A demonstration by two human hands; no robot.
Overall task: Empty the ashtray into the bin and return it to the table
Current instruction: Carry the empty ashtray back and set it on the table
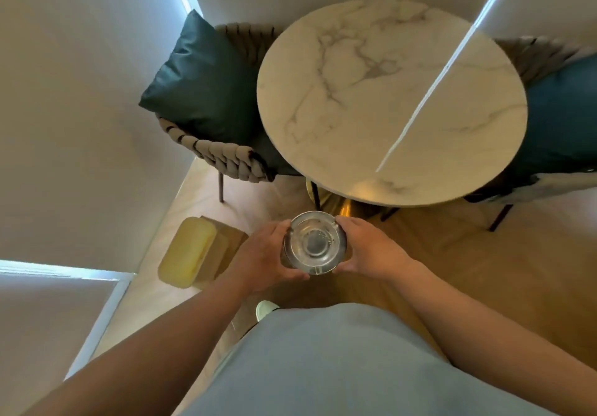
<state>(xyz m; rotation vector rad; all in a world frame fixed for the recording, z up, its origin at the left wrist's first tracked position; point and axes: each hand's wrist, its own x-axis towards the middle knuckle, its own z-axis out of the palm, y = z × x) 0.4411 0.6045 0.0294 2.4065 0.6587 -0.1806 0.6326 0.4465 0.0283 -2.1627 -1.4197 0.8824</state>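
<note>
A round metal ashtray (pixel 315 242) is held upright in front of my body, above the floor and just short of the near edge of the round marble table (pixel 387 108). My left hand (pixel 263 255) grips its left rim and my right hand (pixel 371 249) grips its right rim. Its bowl looks nearly bare, with only a few small specks. A yellow bin (pixel 190 250) with its lid on stands on the floor to the left of my left hand, against the wall.
A woven chair (pixel 223 153) with a dark green cushion (pixel 200 79) sits left of the table. A second chair with a blue cushion (pixel 562 115) sits on the right. Walls close in on the left. My shoe (pixel 265 308) shows on the wooden floor.
</note>
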